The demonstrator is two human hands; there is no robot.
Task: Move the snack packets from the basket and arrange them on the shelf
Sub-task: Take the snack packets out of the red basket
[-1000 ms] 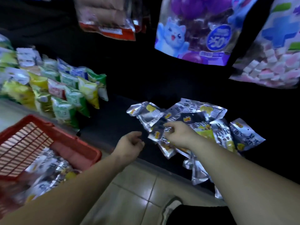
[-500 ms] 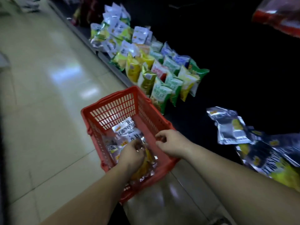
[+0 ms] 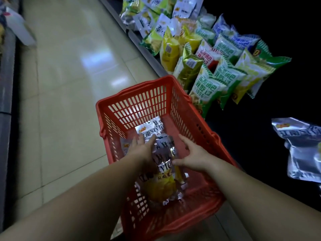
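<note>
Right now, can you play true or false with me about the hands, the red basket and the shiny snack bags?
1. Both hands are inside the red plastic mesh basket. True: the left hand and the right hand both reach in.
2. The basket holds no packets. False: silver foil snack packets lie on its bottom.
3. The basket stands on the shelf. False: it stands on the pale tiled floor, beside the shelf.
4. Green, yellow and white snack bags are lined up on the dark low shelf. True.
5. A silver packet lies on the shelf at the right. True.
</note>
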